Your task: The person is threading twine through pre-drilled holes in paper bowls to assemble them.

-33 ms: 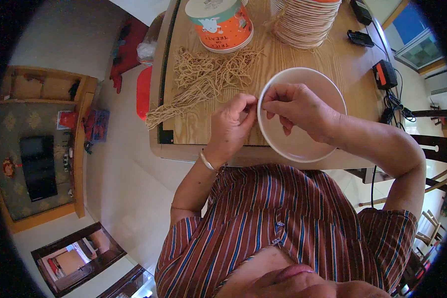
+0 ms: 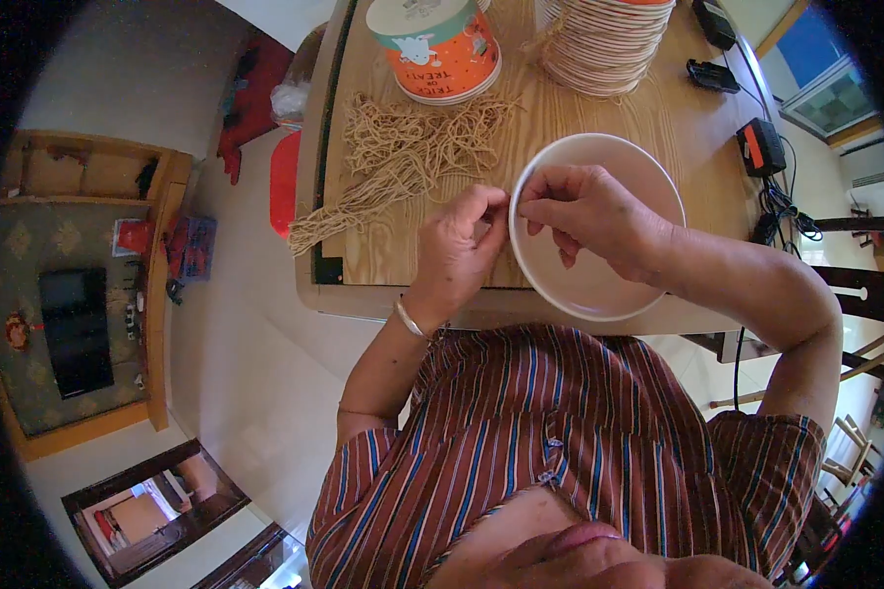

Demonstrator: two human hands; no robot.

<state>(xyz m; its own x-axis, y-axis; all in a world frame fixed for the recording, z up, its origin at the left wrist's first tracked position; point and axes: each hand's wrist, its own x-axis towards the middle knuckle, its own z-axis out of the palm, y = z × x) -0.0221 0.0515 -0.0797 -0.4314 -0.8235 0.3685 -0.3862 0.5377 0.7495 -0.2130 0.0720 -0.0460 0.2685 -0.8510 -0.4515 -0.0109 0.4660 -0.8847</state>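
A white round paper bucket [image 2: 650, 169] sits at the table's near edge, its mouth facing up toward me. My right hand [image 2: 596, 218] reaches inside it, thumb and fingers pinched together against the left part of the wall. On the outer side of that same wall is my left hand [image 2: 462, 239], thumb and forefinger closed close to the rim. Whatever either pinch holds is too small or hidden to make out. Left of the bucket lies a loose bundle of tan cords [image 2: 417, 147], spread across the wood. Just beyond the cords stands an orange printed bucket [image 2: 447, 71] with a green band.
A tall stack of nested buckets [image 2: 599, 47] rises at the far side of the wooden table [image 2: 692, 113]. Along the right edge lie a black and orange power adapter [image 2: 759, 147], coiled black cables [image 2: 778, 211] and a black charger [image 2: 712, 76]. A red stool [image 2: 284, 182] stands beyond the left edge.
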